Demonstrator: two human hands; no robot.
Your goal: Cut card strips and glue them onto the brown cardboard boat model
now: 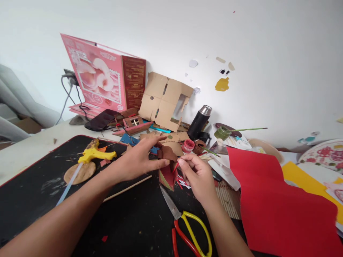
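My left hand [139, 159] steadies a small brown and dark-red cardboard model [166, 175], thumb on its near side and fingers curving over the top. Between thumb and fingertips, my right hand [194, 171] pinches a thin red strip [175, 167] against the model's right side. Under my right hand lie several red and white paper strips [182, 182]. Scissors [178, 216] with red and yellow handles rest just in front of the model, their blades pointing toward it. A thin wooden stick [128, 188] lies below my left wrist.
On the left, a yellow glue gun [96, 154] sits on a round wooden disc [79, 172]. Paint jars, including a red one [188, 145], and a black flask [199, 123] stand behind my hands. Red paper [284, 207] covers the right side. A cardboard cutout [164, 100] leans on the wall.
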